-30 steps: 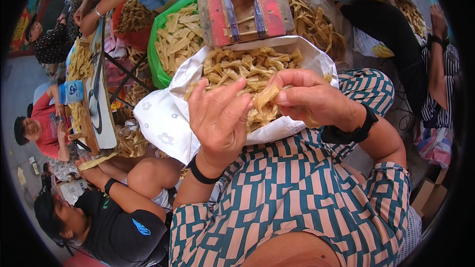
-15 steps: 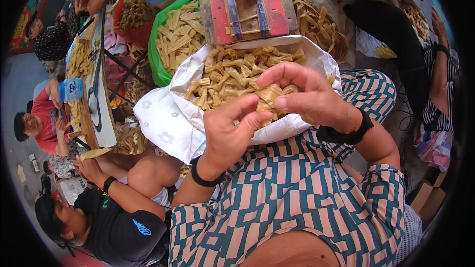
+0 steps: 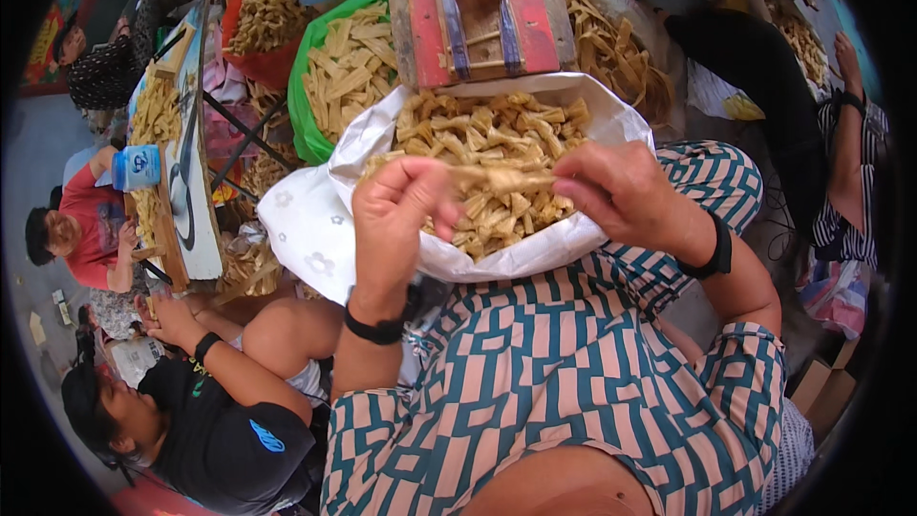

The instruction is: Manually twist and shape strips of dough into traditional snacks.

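A tan, pliable dried strip with a knot in its middle (image 3: 511, 180) stretches between my hands, above a white sack (image 3: 621, 119). My right hand (image 3: 626, 193) pinches one end of it between thumb and fingers. At the other end is my left hand (image 3: 394, 215), its fingers drawn together on the strip and somewhat smeared by motion. Below, a heap of similar short knotted pieces (image 3: 478, 129) fills the open sack on my lap.
Just beyond the sack stands a red board (image 3: 420, 10) with a wooden frame (image 3: 478, 14). A green bag (image 3: 308, 96) of flat strips lies left of it, loose strips (image 3: 621, 48) right. A co-worker (image 3: 229, 440) sits at my left, near a table (image 3: 196, 220) bearing a blue-lidded jar (image 3: 138, 168).
My hands have moved apart, the left one leftward and the right slightly right. The strip, bunched between my fingers before, is now pulled out straight with a knot in it.
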Tool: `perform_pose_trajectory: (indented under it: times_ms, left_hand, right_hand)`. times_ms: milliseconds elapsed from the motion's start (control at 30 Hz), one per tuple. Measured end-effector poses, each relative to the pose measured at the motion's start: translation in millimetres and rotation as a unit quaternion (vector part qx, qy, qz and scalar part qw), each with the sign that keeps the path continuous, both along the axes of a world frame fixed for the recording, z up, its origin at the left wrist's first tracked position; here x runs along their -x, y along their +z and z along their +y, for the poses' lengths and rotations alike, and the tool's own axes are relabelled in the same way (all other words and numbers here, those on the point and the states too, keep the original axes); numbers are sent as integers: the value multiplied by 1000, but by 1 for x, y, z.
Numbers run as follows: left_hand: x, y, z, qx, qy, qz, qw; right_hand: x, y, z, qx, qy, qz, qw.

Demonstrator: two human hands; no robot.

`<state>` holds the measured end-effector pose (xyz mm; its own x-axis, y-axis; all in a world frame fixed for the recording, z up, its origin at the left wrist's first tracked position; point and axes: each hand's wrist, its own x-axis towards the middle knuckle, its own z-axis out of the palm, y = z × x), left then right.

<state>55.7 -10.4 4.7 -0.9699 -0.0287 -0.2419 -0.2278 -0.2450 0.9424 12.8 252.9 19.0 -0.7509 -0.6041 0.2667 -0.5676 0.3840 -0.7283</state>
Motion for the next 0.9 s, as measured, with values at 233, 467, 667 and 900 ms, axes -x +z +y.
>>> perform_pose_trajectory:
  times_ms: [233,467,667,900]
  left_hand:
    - [23,46,5,464,-162,351,797]
    - [16,16,21,531,-306,425,666]
    - [20,21,14,554,-271,425,663]
    - [111,4,10,503,-88,401,761]
  right_hand:
    - [5,-6,6,-76,78,156,982]
    - [-6,-8,6,-106,112,166,974]
    - [-4,-5,26,-138,101,124,977]
    - [93,-29,16,-22,-66,213,975]
